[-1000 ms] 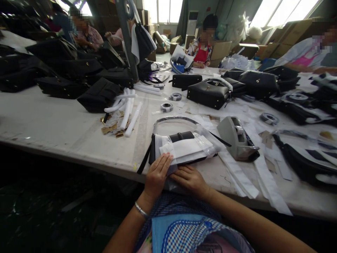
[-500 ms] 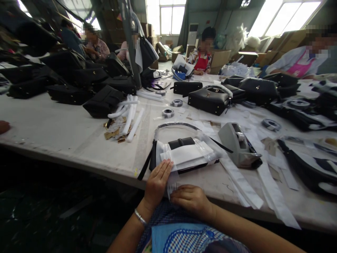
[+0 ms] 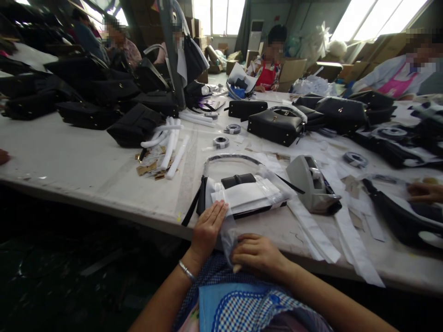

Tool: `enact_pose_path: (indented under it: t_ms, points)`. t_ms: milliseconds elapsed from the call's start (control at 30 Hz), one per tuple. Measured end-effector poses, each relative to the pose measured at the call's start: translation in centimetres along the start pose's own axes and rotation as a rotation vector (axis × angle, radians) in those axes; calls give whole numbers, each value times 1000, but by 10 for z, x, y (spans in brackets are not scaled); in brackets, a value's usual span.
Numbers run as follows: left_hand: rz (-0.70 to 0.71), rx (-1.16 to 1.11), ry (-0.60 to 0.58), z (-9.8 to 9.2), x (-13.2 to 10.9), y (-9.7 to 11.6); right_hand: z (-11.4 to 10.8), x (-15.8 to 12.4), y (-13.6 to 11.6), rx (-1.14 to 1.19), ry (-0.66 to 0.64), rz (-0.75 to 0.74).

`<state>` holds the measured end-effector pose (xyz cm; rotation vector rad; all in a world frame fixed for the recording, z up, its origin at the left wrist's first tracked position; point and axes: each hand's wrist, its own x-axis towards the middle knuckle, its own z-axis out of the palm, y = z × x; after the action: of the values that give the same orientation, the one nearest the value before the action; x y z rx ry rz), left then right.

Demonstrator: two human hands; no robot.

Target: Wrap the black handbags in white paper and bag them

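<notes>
A black handbag (image 3: 202, 199) lies at the table's front edge, its handle (image 3: 232, 157) wrapped in clear film and arched away from me. White sheets (image 3: 238, 195) and a small black folded piece (image 3: 238, 180) lie on top of it. My left hand (image 3: 208, 226) rests with straight fingers on the bag's near left corner, over the covering. From under those fingers a translucent plastic piece (image 3: 227, 237) hangs toward my lap. My right hand (image 3: 259, 253) has its fingers curled on the lower end of that plastic, just off the table edge.
A grey tape dispenser (image 3: 306, 184) stands right of the bag, with white strips (image 3: 313, 230) beside it. White foam tubes (image 3: 172, 145), coiled straps (image 3: 220, 142) and several black bags (image 3: 275, 124) lie beyond. Another person's hand (image 3: 426, 191) is at the far right.
My right hand has shifted slightly right and down along the plastic, and more of it shows between my hands. Another person's hand has come into view at the right.
</notes>
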<state>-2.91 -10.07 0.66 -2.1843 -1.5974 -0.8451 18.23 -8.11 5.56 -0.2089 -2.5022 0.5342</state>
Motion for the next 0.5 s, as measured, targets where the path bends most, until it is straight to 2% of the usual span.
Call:
enact_pose_path:
  t_ms: [67,133,200,300,400,500]
  points:
    - [2,-3,6,-1,0,0,-11,10,2,-14,39,32]
    - [-4,-2,16,-1,0,1,-16,21,10,-129,132,79]
    - [-7,-7,34,0,0,1,-14,30,23,-270,176,114]
    - [-13,-22,33,0,1,1,-2,34,45,-391,156,140]
    - [-27,-71,-50,-9,5,1,8,29,58,-435,166,122]
    - [-32,-187,-183,-26,11,-1,12,24,62,-449,184,101]
